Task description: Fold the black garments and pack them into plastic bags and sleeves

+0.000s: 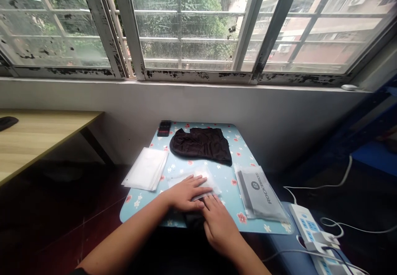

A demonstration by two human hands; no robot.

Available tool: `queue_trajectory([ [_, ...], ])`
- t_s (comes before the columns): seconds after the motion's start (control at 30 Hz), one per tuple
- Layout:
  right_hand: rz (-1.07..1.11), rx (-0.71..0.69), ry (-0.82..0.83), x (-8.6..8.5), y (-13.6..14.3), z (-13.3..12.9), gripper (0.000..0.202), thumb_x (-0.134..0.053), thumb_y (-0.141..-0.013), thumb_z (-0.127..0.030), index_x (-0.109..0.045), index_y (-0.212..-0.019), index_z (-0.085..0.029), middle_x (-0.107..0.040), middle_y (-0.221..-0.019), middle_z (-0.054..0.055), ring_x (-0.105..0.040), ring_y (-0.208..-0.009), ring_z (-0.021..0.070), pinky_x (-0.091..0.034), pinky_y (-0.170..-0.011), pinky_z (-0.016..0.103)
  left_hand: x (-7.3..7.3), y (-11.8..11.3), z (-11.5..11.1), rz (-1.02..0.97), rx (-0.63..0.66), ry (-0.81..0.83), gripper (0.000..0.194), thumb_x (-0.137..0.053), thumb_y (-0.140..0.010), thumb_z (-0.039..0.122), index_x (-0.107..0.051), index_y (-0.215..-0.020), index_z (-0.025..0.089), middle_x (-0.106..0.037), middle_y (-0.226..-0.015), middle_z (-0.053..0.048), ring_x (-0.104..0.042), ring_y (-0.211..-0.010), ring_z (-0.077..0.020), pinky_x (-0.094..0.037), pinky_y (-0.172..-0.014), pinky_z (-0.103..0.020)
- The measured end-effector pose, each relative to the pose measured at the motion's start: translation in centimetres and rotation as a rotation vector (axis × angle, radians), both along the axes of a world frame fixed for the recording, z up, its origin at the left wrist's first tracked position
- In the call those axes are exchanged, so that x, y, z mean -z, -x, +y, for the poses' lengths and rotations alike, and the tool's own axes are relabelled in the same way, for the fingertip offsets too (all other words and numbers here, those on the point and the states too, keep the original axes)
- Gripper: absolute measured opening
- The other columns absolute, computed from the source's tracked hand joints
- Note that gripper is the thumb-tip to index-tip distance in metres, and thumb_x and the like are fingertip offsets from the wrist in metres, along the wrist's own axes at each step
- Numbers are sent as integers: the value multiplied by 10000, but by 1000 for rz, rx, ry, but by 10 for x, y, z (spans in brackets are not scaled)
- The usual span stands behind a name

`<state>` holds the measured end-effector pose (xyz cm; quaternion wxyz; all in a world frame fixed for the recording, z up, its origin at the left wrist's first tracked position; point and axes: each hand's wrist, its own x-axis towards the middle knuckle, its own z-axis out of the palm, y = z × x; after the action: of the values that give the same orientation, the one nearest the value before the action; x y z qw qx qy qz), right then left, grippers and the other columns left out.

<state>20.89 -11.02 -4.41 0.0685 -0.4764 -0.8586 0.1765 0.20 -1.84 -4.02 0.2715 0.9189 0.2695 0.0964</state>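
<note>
A person's two bare hands work at a blue, flower-patterned tabletop (243,149), seen from above; clock directions run from its middle, with the window (192,27) at 12. Just toward 6 o'clock lies a clear plastic bag (177,179). The left hand (190,192) rests palm down on it, fingers slightly spread. The right hand (219,223) is just beside it toward 5 o'clock, fingers close together and bent toward the bag's near edge; whether they pinch anything cannot be told. Dark material (194,220) shows below the hands at 6 o'clock, partly hidden by them. At 12 o'clock a black fabric item (201,144) lies flat and wrinkled. At 9 is a stack of whitish translucent bags (146,168); at 11, small black objects (164,128), blurred out. Between 3 and 4 lies a grey package marked ROCKBROS (262,192). Past the tabletop, a white power strip (305,225) is at 4 and a wooden desk (40,134) at 10.
</note>
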Motion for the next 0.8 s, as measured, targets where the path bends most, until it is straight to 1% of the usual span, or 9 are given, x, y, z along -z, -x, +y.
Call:
queue_trajectory([
  [0.13,60,50,-56,-2,11,23,529,-457,-905,-128,-613,-1402,-221,-600,-1422,125,-468,-1382,295,-295,-1207,519,-7,-1,1,-4,-29,90,730,-309,-1013,701,-397,-1583,254,-252,-1682,-140,-220,-1554,-377,-166,-1245,-612],
  [0.2,41,43,-61,-2,14,31,511,-485,-880,-126,-651,-1352,-226,-642,-1358,125,-502,-1334,308,-322,-1182,531,-9,-2,4,-12,-80,124,731,-212,-1032,686,-441,-1561,236,-301,-1669,-130,-249,-1550,-351,-213,-1250,-564],
  [0.3,49,42,-106,0,12,33,551,-523,-808,-102,-661,-1331,-212,-680,-1279,119,-545,-1265,307,-361,-1160,510,-6,0,11,-29,-153,90,642,-230,-1063,619,-491,-1529,261,-378,-1641,-102,-313,-1531,-309,-262,-1247,-515],
  [0.37,80,30,-192,4,5,24,595,-541,-776,-99,-641,-1352,-205,-656,-1332,115,-533,-1283,316,-366,-1163,517,-1,2,16,-29,-231,23,567,-286,-1077,563,-535,-1496,274,-413,-1623,-92,-341,-1518,-303,-275,-1242,-517],
  [0.47,114,-41,-358,14,-14,-2,630,-560,-791,-117,-594,-1410,-234,-516,-1526,100,-405,-1429,362,-350,-1169,584,9,6,20,23,-351,-65,527,-394,-1062,534,-550,-1482,257,-394,-1630,-112,-323,-1524,-329,-260,-1239,-557],
  [0.53,131,-120,-458,22,-26,-19,643,-562,-825,-123,-555,-1449,-278,-447,-1590,61,-323,-1495,354,-347,-1173,593,14,5,19,65,-383,-98,548,-463,-1039,536,-514,-1508,257,-354,-1649,-121,-284,-1538,-347,-223,-1242,-593],
  [0.6,125,-143,-514,27,-34,-33,650,-563,-871,-146,-499,-1497,-309,-428,-1607,36,-309,-1512,333,-358,-1172,583,18,4,17,88,-405,-115,560,-481,-1033,530,-484,-1527,268,-332,-1659,-118,-252,-1549,-353,-195,-1241,-618],
  [0.67,85,-90,-506,29,-35,-43,660,-579,-918,-235,-421,-1554,-314,-409,-1619,48,-327,-1505,353,-389,-1142,602,19,1,15,91,-421,-121,551,-471,-1037,520,-482,-1528,268,-340,-1656,-117,-248,-1551,-349,-196,-1241,-618],
  [0.8,28,45,-489,28,-24,-58,730,-596,-936,-413,-320,-1607,-330,-315,-1662,93,-298,-1500,457,-382,-1082,721,21,-1,14,81,-429,-132,516,-456,-1048,477,-497,-1518,268,-354,-1651,-112,-261,-1548,-338,-207,-1242,-609],
])
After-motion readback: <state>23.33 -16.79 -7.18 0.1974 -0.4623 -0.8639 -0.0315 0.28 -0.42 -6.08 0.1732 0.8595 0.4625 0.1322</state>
